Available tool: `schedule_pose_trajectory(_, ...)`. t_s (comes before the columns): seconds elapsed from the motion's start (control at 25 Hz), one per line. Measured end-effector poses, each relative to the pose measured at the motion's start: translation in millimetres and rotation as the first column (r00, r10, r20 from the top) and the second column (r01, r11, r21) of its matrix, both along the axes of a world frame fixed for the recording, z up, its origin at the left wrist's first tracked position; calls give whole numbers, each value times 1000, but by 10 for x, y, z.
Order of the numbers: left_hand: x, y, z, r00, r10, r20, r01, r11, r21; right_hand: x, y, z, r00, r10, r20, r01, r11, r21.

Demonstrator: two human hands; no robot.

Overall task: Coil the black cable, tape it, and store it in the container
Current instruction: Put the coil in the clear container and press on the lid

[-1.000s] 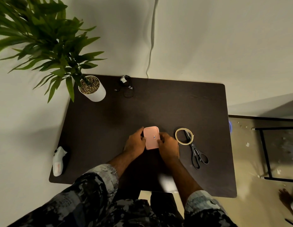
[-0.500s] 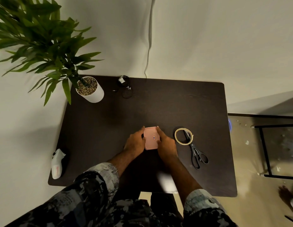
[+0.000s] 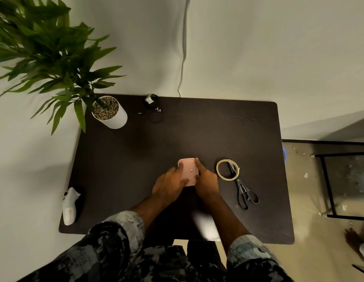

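A small pink container with its lid on sits near the middle of the dark table. My left hand holds its left side, thumb lying across the lid. My right hand grips its right side, fingers reaching along the far edge. A thin black cable lies loosely looped at the table's far edge, beside a small black-and-white plug. A roll of beige tape lies flat to the right of the container.
Black scissors lie just right of the tape, blades pointing into the roll. A white pot with a leafy plant stands at the far left corner. A white device rests on the near left edge. A black metal frame stands on the floor to the right.
My left thumb has slid onto the lid and my right fingers have reached further along the container's far edge. The container stays in the same spot.
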State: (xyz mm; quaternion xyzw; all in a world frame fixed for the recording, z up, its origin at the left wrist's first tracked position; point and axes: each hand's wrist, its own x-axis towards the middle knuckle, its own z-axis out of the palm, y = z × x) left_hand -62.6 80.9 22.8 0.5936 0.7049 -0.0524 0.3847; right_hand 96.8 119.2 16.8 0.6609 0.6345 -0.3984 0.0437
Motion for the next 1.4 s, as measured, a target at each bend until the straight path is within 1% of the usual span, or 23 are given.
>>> schedule_pose_trajectory(0.08,-15,-48,-4,997,-71,-12,70,997,-42,-18,-22,-16,999,-30,-23,29,999,-23)
schedule_pose_trajectory(0.16,-15,-34,-3,997,-77,-29,75,996,-37,-26,-35,0,993,-85,-78,82,996,-39)
schedule_pose_trajectory(0.24,13,-13,1,997,-63,-40,62,998,-6,46,-37,24,991,-119,-68,122,991,51)
schedule_pose_trajectory(0.32,39,27,10,999,-17,-35,17,1000,16,206,-47,87,980,-189,68,177,974,143)
schedule_pose_trajectory(0.4,45,67,19,999,14,-40,-12,999,42,407,-83,117,943,-217,252,181,971,158)
schedule_pose_trajectory(0.44,39,80,23,999,17,-43,-15,998,55,513,-109,114,928,-193,320,157,978,135)
schedule_pose_trajectory(0.52,35,94,33,998,16,-54,-13,997,70,689,-134,44,917,-129,378,98,990,100)
schedule_pose_trajectory(0.64,14,96,64,994,6,-113,5,996,94,785,-108,-34,933,5,361,-26,998,54)
schedule_pose_trajectory(0.8,-4,148,91,981,-29,-190,53,991,122,690,-155,-32,924,204,323,-226,974,30)
schedule_pose_trajectory(0.88,-23,174,90,978,-35,-207,61,991,119,662,-189,-63,933,225,281,-231,973,-12)
schedule_pose_trajectory(0.96,-30,186,74,978,-41,-205,64,992,109,677,-224,-59,965,156,212,-164,986,22)
schedule_pose_trajectory(1.04,-24,185,61,979,-37,-200,60,992,107,736,-231,-46,987,-13,161,-10,989,145)
schedule_pose_trajectory(1.12,-27,174,67,979,-26,-200,49,992,112,826,-195,-64,965,-186,186,140,961,238)
schedule_pose_trajectory(1.16,-24,173,75,981,-21,-195,43,993,112,905,-189,-95,946,-220,237,160,956,247)
schedule_pose_trajectory(1.2,-17,169,79,981,-19,-192,41,993,109,1010,-194,-139,930,-214,300,145,961,236)
schedule_pose_trajectory(1.28,-1,165,85,981,-17,-194,39,993,109,1229,-215,-180,903,-126,410,58,983,173)
schedule_pose_trajectory(1.36,2,169,86,980,-15,-197,37,993,108,1411,-219,-205,891,-55,452,11,995,99)
schedule_pose_trajectory(1.4,2,175,88,980,-12,-197,34,994,108,1478,-191,-210,894,-55,446,20,996,83)
